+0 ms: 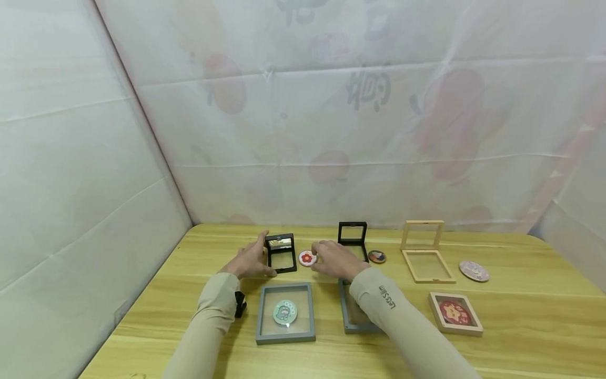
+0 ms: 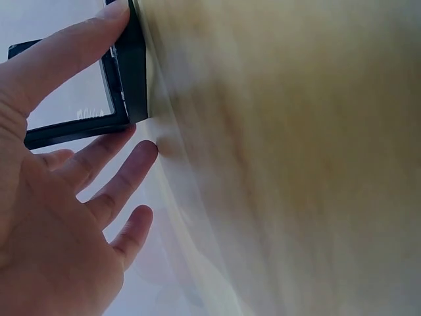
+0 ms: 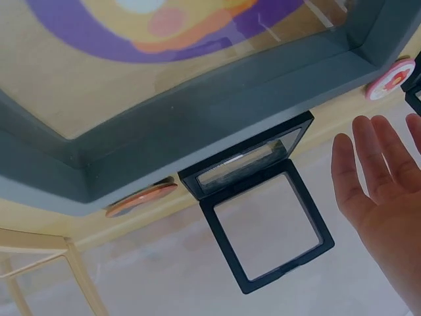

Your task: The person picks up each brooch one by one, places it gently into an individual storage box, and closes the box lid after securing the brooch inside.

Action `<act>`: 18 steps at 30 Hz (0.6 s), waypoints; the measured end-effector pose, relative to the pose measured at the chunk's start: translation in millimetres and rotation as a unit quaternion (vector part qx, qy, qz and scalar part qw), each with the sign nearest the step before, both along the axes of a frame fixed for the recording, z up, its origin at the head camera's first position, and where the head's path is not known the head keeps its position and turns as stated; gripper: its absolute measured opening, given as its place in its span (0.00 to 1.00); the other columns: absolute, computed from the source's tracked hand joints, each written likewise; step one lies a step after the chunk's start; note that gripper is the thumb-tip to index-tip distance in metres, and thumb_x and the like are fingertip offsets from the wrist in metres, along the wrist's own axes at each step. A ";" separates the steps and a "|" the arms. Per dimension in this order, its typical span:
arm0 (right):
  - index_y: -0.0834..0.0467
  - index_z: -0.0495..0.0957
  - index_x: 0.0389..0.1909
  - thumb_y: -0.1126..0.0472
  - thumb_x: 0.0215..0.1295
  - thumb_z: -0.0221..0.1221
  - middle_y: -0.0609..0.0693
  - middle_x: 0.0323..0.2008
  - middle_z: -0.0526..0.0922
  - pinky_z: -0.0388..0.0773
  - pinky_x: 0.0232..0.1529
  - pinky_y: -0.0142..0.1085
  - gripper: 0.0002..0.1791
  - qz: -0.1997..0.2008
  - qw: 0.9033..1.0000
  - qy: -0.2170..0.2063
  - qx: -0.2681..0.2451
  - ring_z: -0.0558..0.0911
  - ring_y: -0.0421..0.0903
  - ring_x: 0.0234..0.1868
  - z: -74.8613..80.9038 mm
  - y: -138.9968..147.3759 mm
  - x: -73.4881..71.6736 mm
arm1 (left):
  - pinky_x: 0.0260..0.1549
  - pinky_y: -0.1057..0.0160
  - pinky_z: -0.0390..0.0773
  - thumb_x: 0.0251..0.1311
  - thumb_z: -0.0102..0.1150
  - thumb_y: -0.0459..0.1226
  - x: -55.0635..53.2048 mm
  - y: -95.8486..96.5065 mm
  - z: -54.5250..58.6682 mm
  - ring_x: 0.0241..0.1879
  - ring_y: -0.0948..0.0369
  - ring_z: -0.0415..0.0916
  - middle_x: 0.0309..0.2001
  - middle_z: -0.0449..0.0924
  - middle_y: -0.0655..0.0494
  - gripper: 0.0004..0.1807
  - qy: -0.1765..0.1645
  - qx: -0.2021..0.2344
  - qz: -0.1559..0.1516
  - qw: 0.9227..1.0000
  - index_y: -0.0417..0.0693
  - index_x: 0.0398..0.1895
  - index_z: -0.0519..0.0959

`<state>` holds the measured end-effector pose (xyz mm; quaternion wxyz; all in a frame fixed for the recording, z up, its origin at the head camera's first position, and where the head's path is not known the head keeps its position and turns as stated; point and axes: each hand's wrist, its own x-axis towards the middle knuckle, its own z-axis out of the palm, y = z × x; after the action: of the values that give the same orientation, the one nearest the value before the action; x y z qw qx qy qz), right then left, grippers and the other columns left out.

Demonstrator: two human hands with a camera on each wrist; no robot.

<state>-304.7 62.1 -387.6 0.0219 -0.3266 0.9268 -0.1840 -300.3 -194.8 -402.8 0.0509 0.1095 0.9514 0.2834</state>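
My left hand (image 1: 251, 259) is at the left side of a small black display frame (image 1: 282, 259), which stands unfolded with its lid tilted up. In the left wrist view, the thumb lies across that frame and a fingertip touches its corner, while the other fingers spread loosely. A round white badge with a red flower (image 1: 307, 258) lies just right of the frame. My right hand (image 1: 335, 258) hovers beside this badge; in the right wrist view its fingers (image 3: 380, 158) are fairly straight and apart from the badge.
A grey frame (image 1: 286, 339) holds a green badge. Another grey frame (image 1: 345, 310) is partly under my right forearm. Rightward are a second black frame (image 1: 352, 231), a dark round badge (image 1: 377, 256), an unfolded light-wood frame (image 1: 428, 267), a pale badge (image 1: 474, 271) and a framed red badge (image 1: 455, 313).
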 end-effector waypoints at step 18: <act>0.65 0.79 0.48 0.62 0.68 0.66 0.57 0.45 0.82 0.80 0.47 0.46 0.14 -0.001 1.000 -0.005 0.007 0.80 0.51 0.44 -0.8 0.9 -2.9 | 0.54 0.44 0.76 0.58 0.73 0.33 3.1 -10.3 4.2 0.51 0.44 0.75 0.52 0.75 0.38 0.23 0.015 0.087 0.025 0.996 0.33 0.50 0.71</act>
<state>-307.7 63.0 -388.3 0.0289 -0.3246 0.9283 -0.1791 -297.2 -205.1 -398.6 0.0201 0.0938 0.9262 0.3646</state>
